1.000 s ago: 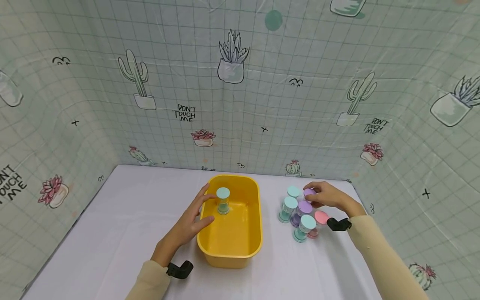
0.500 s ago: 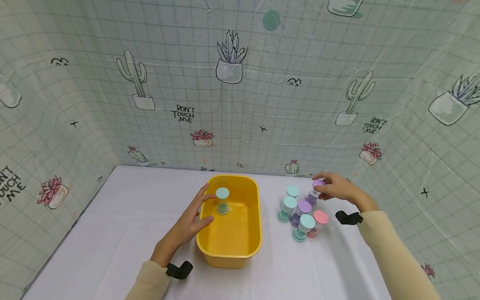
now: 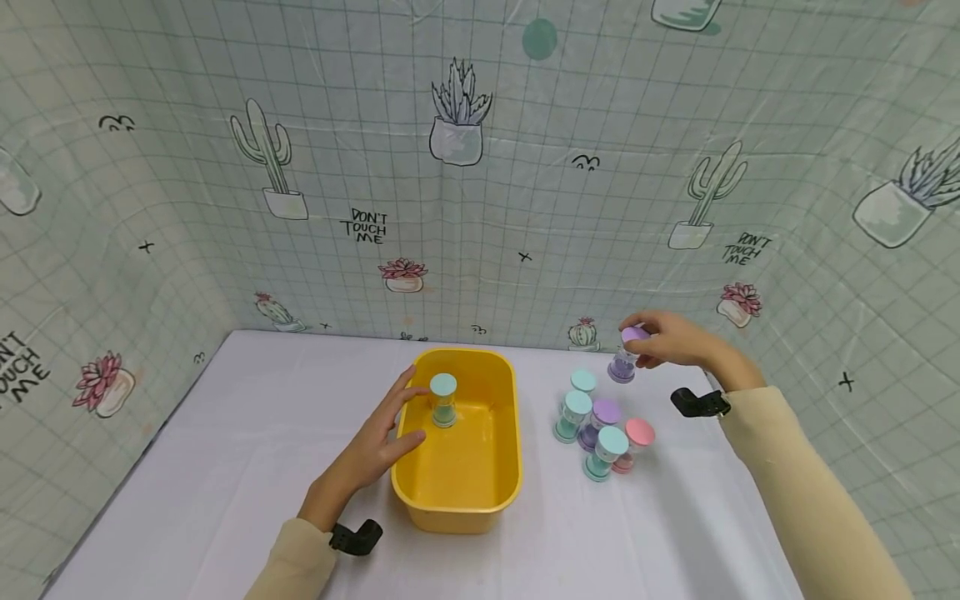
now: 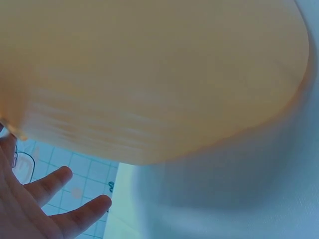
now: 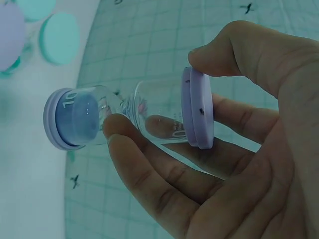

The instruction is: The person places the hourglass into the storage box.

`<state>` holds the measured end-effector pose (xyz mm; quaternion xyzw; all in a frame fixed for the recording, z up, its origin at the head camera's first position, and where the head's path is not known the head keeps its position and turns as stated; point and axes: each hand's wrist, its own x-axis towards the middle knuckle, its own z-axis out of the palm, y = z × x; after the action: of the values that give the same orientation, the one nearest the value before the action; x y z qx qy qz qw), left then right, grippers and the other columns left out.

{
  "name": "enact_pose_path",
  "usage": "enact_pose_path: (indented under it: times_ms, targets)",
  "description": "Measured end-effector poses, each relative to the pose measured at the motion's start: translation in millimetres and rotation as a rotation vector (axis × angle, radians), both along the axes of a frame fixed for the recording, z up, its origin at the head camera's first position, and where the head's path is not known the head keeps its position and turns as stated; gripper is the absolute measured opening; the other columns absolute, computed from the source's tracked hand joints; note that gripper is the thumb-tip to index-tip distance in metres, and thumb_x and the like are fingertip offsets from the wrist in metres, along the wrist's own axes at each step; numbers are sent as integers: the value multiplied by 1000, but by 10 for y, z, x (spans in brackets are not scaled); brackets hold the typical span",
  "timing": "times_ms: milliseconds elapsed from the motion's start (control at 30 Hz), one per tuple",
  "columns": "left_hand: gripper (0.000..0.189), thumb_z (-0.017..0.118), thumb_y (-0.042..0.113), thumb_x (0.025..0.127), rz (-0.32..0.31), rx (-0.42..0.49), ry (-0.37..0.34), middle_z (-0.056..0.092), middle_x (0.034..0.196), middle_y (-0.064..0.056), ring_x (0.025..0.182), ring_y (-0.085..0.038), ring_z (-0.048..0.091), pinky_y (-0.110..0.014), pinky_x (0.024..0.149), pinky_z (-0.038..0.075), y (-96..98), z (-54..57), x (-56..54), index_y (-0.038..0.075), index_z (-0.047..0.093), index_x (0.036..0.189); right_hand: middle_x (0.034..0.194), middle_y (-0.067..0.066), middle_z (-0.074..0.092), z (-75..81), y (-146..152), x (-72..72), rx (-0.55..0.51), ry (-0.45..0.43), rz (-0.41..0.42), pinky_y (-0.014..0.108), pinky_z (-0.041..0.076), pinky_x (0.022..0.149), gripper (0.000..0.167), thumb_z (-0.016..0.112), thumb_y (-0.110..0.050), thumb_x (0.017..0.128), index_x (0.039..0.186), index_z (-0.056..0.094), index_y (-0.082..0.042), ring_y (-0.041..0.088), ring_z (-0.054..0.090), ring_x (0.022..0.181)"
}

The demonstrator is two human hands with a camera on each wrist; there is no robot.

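My right hand (image 3: 675,340) grips a purple-capped sand timer (image 3: 622,367) near the back edge of the table. In the right wrist view, thumb and fingers surround the upper cap and clear glass of this timer (image 5: 159,112), and purple sand lies in its far bulb. My left hand (image 3: 367,454) rests at the left rim of a yellow tub (image 3: 459,487), fingers spread and fairly straight. A teal-capped sand timer (image 3: 444,404) stands upright inside the tub, close to the left fingertips; contact cannot be told. The tub wall (image 4: 164,89) fills most of the left wrist view.
Right of the tub stands a cluster of upright sand timers: several teal ones (image 3: 611,442), a purple one (image 3: 605,412) and a pink one (image 3: 640,432). A white cloth covers the table (image 3: 300,400). A patterned curtain (image 3: 525,208) rises behind and at both sides.
My right hand has carried the purple sand timer out of the cluster, toward the back of the table. My left hand stays at the tub's rim.
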<state>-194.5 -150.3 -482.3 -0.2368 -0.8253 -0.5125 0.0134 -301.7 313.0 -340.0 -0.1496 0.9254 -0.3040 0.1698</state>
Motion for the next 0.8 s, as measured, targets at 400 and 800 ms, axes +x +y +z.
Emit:
enact_pose_path:
  times_ms: [400,800]
  targets:
    - [54,61,27,99,5,6,8,12,174,-10,156,-47,18,-84,103,34,1,-6,-13,12,47,149,111,19,66,461,-650,1,60,43,134,39,64,80,40,63,-19,97,133,59,-1,22,73,88]
    - [54,61,27,100,1,11,14,12,174,-9,156,-47,19,-83,103,34,-3,-25,-9,14,46,150,115,17,69,535,-1315,-46,68,45,264,36,64,80,42,65,-24,96,134,61,-6,19,74,83]
